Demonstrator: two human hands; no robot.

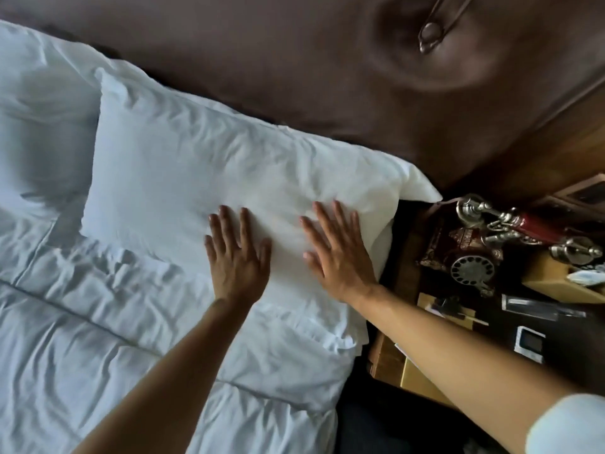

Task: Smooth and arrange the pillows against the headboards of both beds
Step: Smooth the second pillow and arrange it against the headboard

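Pillow under flat fingers, against headboard

The bed is covered by a rumpled white duvet. Two white pillows lie at its head against the brown padded headboard: the near pillow beside the bed's edge, the far pillow just beside it.

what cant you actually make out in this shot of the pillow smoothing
- Second bed: outside the head view.
- Second pillow: cut by the left edge, smeared by motion blur.
- Pillow underside: hidden beneath left hand and right hand.
- Headboard button: blurred.
- Antique rotary telephone markings: too small, dim.
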